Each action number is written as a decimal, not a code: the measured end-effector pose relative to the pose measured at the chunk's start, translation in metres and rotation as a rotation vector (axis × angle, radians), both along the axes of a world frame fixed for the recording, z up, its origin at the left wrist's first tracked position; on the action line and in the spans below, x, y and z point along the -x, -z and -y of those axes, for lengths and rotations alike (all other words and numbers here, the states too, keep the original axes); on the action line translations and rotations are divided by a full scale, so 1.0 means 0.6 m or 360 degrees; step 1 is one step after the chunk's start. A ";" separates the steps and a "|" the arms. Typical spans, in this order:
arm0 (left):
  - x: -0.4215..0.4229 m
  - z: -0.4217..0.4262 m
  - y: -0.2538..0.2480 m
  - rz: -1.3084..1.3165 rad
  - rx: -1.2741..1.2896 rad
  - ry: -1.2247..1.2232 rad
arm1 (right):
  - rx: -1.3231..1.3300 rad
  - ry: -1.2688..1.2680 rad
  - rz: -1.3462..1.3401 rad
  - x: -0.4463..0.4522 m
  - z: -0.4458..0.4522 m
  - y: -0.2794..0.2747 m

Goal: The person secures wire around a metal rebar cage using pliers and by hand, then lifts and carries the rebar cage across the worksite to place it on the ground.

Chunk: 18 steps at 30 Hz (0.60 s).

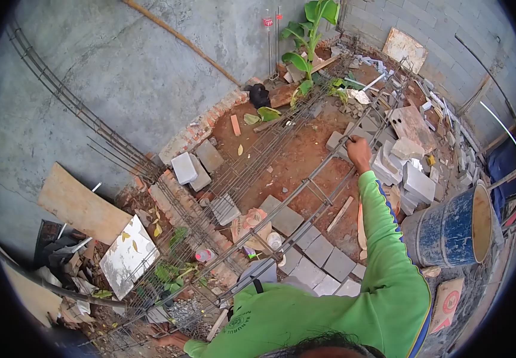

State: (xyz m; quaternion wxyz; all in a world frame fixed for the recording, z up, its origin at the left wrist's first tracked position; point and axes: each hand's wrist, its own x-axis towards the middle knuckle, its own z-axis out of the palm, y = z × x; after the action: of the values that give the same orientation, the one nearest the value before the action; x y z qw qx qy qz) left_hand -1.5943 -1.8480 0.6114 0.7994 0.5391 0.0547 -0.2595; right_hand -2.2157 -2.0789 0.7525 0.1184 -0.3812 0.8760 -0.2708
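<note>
A long steel rebar cage (309, 180), with thin cross ties, runs slantwise in front of me from lower left to upper right. My right hand (359, 153) is closed around one of its bars near the upper end, the arm stretched forward. At the bottom left, my left hand (171, 340) grips the cage low down beside my body, its fingers partly hidden by the bars. More rebar cages (252, 160) lie on the ground beneath and alongside the one I hold.
Grey paving blocks (321, 250) lie on the soil below. A blue drum (449, 230) rests on the right near a cement bag (447, 304). Rubble and concrete pieces (416, 182) cover the right side. A banana plant (312, 42) grows by the grey wall (114, 77); boards (85, 200) lean left.
</note>
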 end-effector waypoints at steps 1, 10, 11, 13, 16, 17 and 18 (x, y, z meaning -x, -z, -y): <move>0.018 0.031 -0.006 -0.0009 -0.0001 0.0017 | 0.0009 0.0016 0.0049 0.018 0.026 -0.011; 0.155 0.238 -0.052 -0.0009 0.0032 0.0122 | 0.0049 0.0075 0.0011 0.160 0.200 -0.071; 0.170 0.256 -0.054 0.0002 0.0034 0.0124 | 0.0054 0.0064 0.0001 0.184 0.221 -0.068; 0.197 0.287 -0.053 0.0018 0.0036 0.0110 | 0.0068 0.0094 0.0002 0.230 0.262 -0.063; 0.240 0.317 -0.043 0.0052 0.0040 0.0033 | 0.0110 0.0088 -0.0018 0.306 0.351 -0.054; 0.252 0.314 -0.035 0.0062 0.0034 -0.0011 | 0.0114 0.0071 -0.0042 0.338 0.375 -0.045; 0.268 0.310 -0.030 0.0079 0.0024 -0.0061 | 0.0110 0.0067 -0.0026 0.370 0.402 -0.038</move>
State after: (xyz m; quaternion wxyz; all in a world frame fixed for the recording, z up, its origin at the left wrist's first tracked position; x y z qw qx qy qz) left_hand -1.7549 -2.0338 0.6295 0.8093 0.5383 0.0432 -0.2310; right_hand -2.4378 -2.3204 0.7753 0.0925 -0.3689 0.8748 -0.3002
